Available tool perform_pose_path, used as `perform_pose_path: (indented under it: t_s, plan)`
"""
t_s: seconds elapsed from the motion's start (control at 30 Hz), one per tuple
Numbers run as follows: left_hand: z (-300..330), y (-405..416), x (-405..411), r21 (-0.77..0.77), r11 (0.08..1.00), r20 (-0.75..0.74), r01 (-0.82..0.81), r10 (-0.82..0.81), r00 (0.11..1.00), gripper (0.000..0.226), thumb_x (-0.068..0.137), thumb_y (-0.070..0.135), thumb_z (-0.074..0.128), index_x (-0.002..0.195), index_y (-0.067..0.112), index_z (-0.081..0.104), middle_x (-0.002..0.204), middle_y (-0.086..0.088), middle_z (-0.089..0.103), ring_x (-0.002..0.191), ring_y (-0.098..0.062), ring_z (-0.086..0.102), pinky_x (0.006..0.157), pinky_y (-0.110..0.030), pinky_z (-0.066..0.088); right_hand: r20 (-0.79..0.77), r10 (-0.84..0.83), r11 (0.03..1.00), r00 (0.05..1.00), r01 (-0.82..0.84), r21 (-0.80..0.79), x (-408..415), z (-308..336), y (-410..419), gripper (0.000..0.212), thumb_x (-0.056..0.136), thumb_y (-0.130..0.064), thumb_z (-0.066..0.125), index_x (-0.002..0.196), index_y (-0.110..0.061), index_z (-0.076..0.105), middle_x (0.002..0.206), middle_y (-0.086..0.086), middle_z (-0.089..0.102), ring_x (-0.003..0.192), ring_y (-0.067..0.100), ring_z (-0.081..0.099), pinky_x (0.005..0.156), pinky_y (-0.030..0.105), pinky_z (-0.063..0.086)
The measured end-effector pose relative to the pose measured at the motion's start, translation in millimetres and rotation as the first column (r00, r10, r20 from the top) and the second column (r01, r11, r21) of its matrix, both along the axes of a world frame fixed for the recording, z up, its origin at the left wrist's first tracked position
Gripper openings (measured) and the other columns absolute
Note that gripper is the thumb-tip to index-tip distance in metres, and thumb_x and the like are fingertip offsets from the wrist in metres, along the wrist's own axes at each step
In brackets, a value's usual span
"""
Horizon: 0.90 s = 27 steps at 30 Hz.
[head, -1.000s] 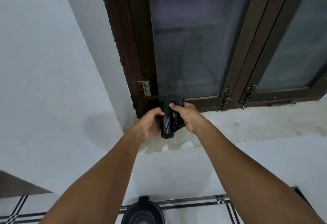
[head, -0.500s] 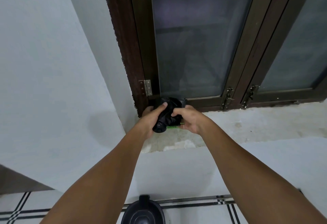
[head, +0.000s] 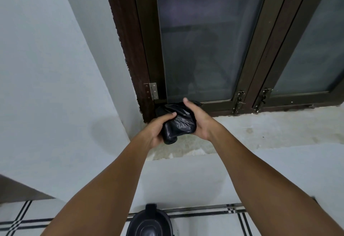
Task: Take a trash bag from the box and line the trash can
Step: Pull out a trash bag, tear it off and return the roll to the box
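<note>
A roll of black trash bags (head: 178,123) is held over the left end of the window sill (head: 260,133). My left hand (head: 158,129) grips its lower left side, thumb across the front. My right hand (head: 200,119) wraps its upper right side, with loose crinkled bag plastic bunched under the fingers. A black trash can (head: 149,222) with a closed lid stands on the floor directly below, at the bottom edge of the view. I see no box in this frame.
A dark brown window frame (head: 143,58) with frosted glass rises behind the sill, with latches (head: 239,101) at its base. A white wall (head: 46,86) closes the left side. White floor tiles with black stripes (head: 214,210) run along the wall's foot.
The roll has turned in my hands and the green label seen half a second ago is hidden. My right hand has shifted up over the top of the roll.
</note>
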<state>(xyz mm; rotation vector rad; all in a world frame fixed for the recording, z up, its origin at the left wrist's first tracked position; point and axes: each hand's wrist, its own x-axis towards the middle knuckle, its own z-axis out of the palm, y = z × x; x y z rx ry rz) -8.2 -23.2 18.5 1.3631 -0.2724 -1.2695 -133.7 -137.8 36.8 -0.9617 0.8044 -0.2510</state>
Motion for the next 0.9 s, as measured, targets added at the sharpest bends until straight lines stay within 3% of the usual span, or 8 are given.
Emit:
perform_pose_path:
  t_s: [0.13,0.33,0.5,0.6,0.67,0.77,0.83,0.9]
  plan:
    - [0.0,2.7,4.6,0.048,0.999,0.007,-0.016,0.015,1.000,0.037,0.088,0.041,0.067,0.115,0.017,0.070,0.105,-0.010,0.076,0.093,-0.026,0.068,0.075,-0.034,0.052,-0.205,0.029,0.958,0.978,-0.086,-0.274,0.4,-9.0,0.8,0.059,0.078,-0.042,0.088,0.124,-0.013,0.065,0.116,0.009,0.077,0.105,0.026,0.074,0.097,0.044,0.059]
    - [1.6,5.9,10.4,0.036,0.999,0.034,0.015,-0.017,0.999,0.029,0.090,0.030,0.064,0.115,0.015,0.069,0.104,-0.011,0.073,0.083,-0.024,0.066,0.067,-0.031,0.050,-0.045,-0.169,0.984,0.985,0.166,-0.065,0.2,-10.8,3.2,0.022,0.090,-0.005,0.069,0.107,-0.011,0.057,0.102,0.013,0.072,0.091,0.028,0.071,0.081,0.042,0.062]
    - [-2.8,5.1,10.4,0.035,0.998,0.036,0.055,-0.056,0.998,0.037,0.085,0.030,0.078,0.117,0.011,0.073,0.109,-0.011,0.078,0.091,-0.024,0.072,0.078,-0.031,0.053,-0.055,-0.196,0.978,0.979,0.191,-0.090,4.3,-7.6,2.9,0.039,0.083,0.013,0.042,0.112,-0.007,0.059,0.096,0.018,0.063,0.083,0.031,0.063,0.064,0.035,0.055]
    - [-2.6,4.1,8.0,0.023,0.995,0.008,0.092,-0.092,0.996,0.042,0.086,0.026,0.077,0.124,0.011,0.068,0.115,-0.013,0.077,0.108,-0.030,0.070,0.094,-0.039,0.054,-0.041,-0.218,0.975,0.975,0.216,-0.045,8.7,-4.5,2.1,0.038,0.087,0.009,0.038,0.115,-0.007,0.059,0.103,0.019,0.065,0.085,0.032,0.065,0.067,0.039,0.057]
    - [-2.0,4.5,7.7,0.019,0.996,-0.007,0.085,-0.085,0.996,0.037,0.089,0.030,0.073,0.122,0.013,0.068,0.112,-0.012,0.077,0.108,-0.031,0.070,0.092,-0.039,0.055,-0.028,-0.163,0.987,0.986,0.163,-0.004,6.1,-3.7,2.1,0.020,0.097,-0.010,0.049,0.111,-0.010,0.063,0.104,0.015,0.069,0.087,0.030,0.068,0.072,0.038,0.056]
    - [-2.9,6.5,13.0,0.018,0.998,-0.036,0.060,-0.060,0.998,0.038,0.089,0.034,0.059,0.121,0.015,0.066,0.113,-0.013,0.075,0.107,-0.033,0.065,0.091,-0.042,0.049,-0.088,0.109,0.987,0.990,-0.119,-0.112,-1.7,-8.6,-5.3,0.047,0.086,-0.046,0.078,0.118,-0.011,0.071,0.110,0.012,0.078,0.103,0.030,0.074,0.090,0.043,0.060]
    - [-3.1,6.8,14.8,0.018,0.997,-0.037,0.081,-0.081,0.996,0.038,0.087,0.028,0.053,0.121,0.015,0.064,0.114,-0.015,0.071,0.107,-0.034,0.063,0.091,-0.044,0.048,-0.196,0.186,0.938,0.963,-0.234,-0.257,-2.8,-12.7,-5.7,0.054,0.078,-0.044,0.088,0.120,-0.014,0.072,0.110,0.009,0.079,0.105,0.028,0.075,0.099,0.045,0.058]
    - [-4.3,5.5,15.4,0.005,0.995,-0.026,0.095,-0.095,0.995,0.038,0.089,0.020,0.058,0.127,0.015,0.063,0.123,-0.015,0.069,0.115,-0.033,0.063,0.092,-0.046,0.052,-0.253,0.099,0.916,0.962,-0.187,-0.355,-0.2,-17.7,-6.8,0.045,0.079,-0.035,0.088,0.116,-0.014,0.073,0.105,0.008,0.080,0.100,0.027,0.076,0.096,0.044,0.059]
